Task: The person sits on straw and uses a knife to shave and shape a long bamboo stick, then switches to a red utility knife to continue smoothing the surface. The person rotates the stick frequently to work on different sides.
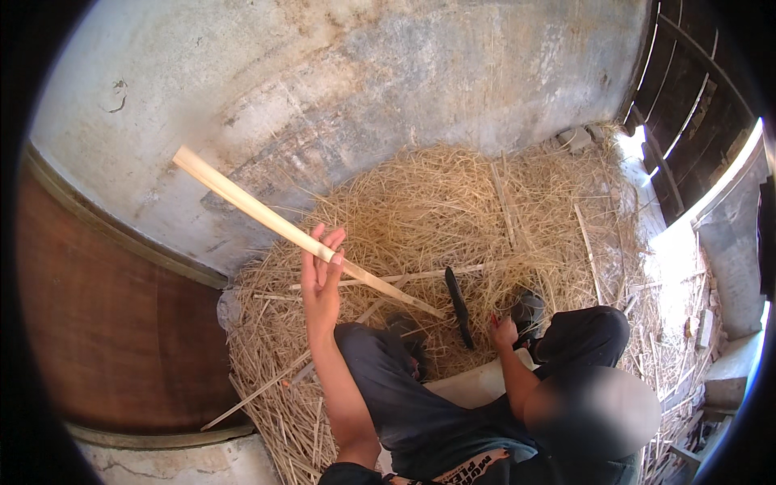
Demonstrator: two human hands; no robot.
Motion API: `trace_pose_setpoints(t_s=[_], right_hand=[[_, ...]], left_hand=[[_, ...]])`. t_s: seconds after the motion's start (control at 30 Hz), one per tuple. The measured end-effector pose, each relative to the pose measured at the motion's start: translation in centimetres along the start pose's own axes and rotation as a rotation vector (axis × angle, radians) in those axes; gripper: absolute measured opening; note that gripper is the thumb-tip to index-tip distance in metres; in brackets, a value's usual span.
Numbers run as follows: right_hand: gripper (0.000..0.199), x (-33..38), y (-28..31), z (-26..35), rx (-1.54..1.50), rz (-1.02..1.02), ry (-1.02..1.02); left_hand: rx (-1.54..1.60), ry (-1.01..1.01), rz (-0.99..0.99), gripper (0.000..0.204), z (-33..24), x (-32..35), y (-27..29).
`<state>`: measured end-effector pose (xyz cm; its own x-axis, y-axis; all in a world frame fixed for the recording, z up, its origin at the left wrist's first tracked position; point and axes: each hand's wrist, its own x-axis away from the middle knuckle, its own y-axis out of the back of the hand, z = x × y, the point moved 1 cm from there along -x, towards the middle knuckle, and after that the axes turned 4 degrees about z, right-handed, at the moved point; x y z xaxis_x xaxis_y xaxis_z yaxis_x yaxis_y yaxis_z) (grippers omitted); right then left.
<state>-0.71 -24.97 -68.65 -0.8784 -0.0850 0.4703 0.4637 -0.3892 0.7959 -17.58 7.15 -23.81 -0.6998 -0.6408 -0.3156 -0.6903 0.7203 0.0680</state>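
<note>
My left hand (323, 283) is raised at centre left. It grips a long pale split bamboo strip (250, 208) between thumb and fingers. The strip slants from the upper left, in front of the wall, down to its lower end between my feet. Low in front of my right knee, my right hand (504, 333) is closed round something small with a red part; most of it is hidden by the fingers. A dark, narrow, blade-like piece (457, 307) lies between my feet, just left of the right hand and apart from it.
A deep heap of straw-like bamboo shavings (404, 202) covers the floor around my feet, with loose strips (586, 250) on it. A stained wall (453, 73) rises behind. At the left is a brown door-like panel (121, 323); dark slats (687, 97) stand upper right.
</note>
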Motion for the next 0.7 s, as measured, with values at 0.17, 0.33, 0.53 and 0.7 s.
trace_pose_setpoints(t_s=[0.17,0.33,0.53,0.7], right_hand=[[0.06,0.3,2.1,2.8,-0.177,-0.012,0.15],[0.105,-0.7,7.4,6.1,-0.033,0.141,0.197],[0.118,0.9,20.2,11.1,0.026,0.388,0.559],[0.11,9.3,34.2,14.4,-0.061,0.208,0.665]], left_hand=[[-0.178,0.091,-0.054,0.048,1.0,0.6,1.1],[-0.09,-0.028,-0.285,0.042,-4.3,-0.6,2.1],[-0.105,-0.347,-0.533,0.052,-15.5,-0.6,7.1],[-0.087,-0.476,-0.709,0.051,-20.2,1.0,10.9]])
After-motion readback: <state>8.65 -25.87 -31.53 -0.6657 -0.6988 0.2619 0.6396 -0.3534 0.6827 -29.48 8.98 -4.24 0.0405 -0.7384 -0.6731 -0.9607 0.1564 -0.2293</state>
